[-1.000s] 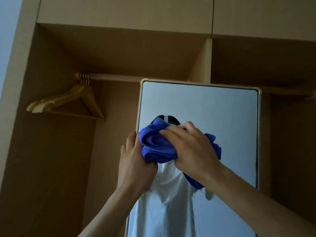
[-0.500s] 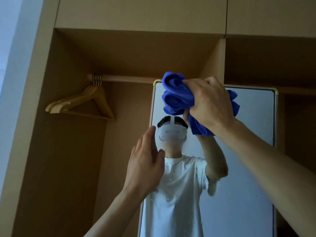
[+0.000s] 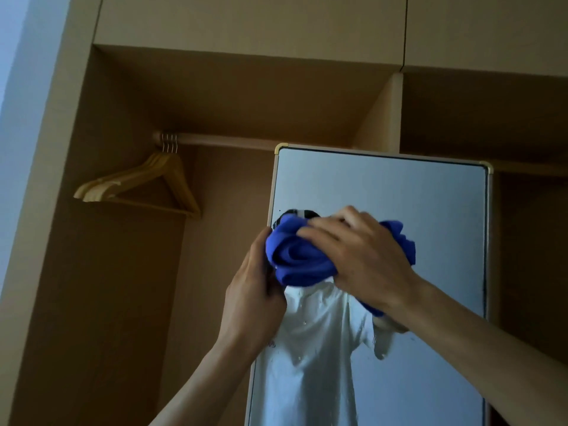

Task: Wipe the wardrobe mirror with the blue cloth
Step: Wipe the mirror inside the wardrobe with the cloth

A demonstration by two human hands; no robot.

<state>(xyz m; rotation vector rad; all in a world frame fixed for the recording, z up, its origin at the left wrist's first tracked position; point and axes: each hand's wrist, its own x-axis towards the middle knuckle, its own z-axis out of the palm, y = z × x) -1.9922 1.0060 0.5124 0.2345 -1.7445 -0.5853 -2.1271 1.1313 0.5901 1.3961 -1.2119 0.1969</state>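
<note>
The tall wardrobe mirror (image 3: 430,195) with a pale frame stands inside the open wardrobe. My right hand (image 3: 362,259) grips a bunched blue cloth (image 3: 295,259) and holds it against the glass near the mirror's left side, well below the top edge. My left hand (image 3: 252,302) sits at the mirror's left edge, just under the cloth, with its fingers curled round the frame. Small water drops speckle the glass below the cloth. The mirror reflects a person in a white shirt.
Several wooden hangers (image 3: 147,182) hang from the rail (image 3: 230,141) at the upper left. A vertical divider panel (image 3: 384,118) rises behind the mirror's top. Closed upper cupboard doors (image 3: 246,20) run across the top, and a dark compartment lies to the right.
My right hand has brought the cloth down from the mirror's top left corner to mid-height. My left hand, lifted open half a second ago, grips the mirror's left edge again.
</note>
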